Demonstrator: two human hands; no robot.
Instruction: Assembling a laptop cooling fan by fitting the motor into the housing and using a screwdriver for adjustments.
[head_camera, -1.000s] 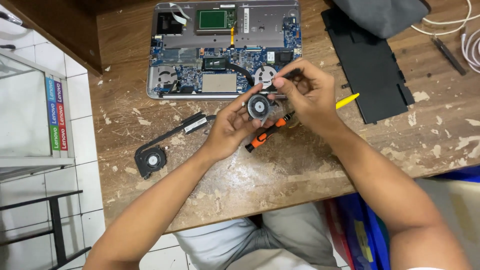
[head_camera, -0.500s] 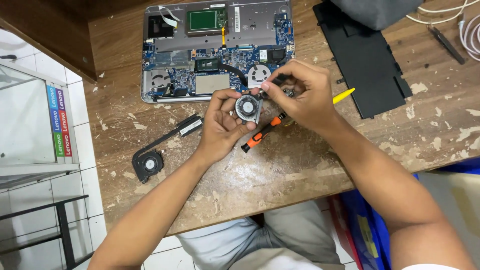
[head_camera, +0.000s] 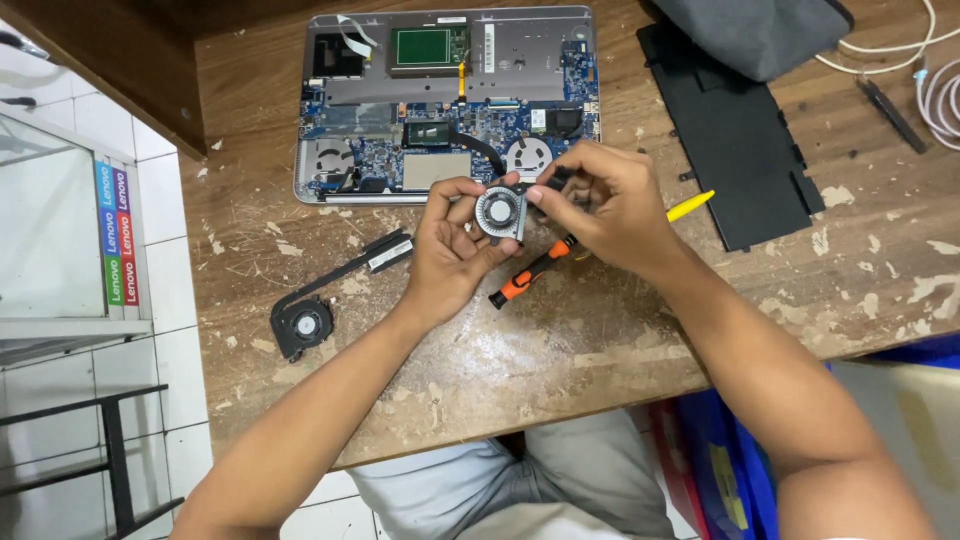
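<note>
A small round laptop cooling fan (head_camera: 497, 212) is held up over the wooden table (head_camera: 600, 350), just in front of an opened laptop (head_camera: 450, 100) with its blue circuit board bare. My left hand (head_camera: 452, 250) cups the fan from the left and below. My right hand (head_camera: 605, 205) pinches its right edge and the dark part attached there. Under my hands lie an orange-and-black screwdriver (head_camera: 525, 275) and a yellow tool (head_camera: 690, 206).
A second black fan with its heat pipe (head_camera: 310, 318) lies on the table's left. A black cover panel (head_camera: 740, 150) and a grey pouch (head_camera: 760, 30) lie at the right back, with white cables (head_camera: 935, 85) and a dark tool (head_camera: 893, 115) beyond. A glass shelf unit (head_camera: 60, 240) stands left.
Both hands with the fan have stayed together over the same spot near the laptop's front edge; my fingers have shifted slightly around the fan. The view has drifted a little.
</note>
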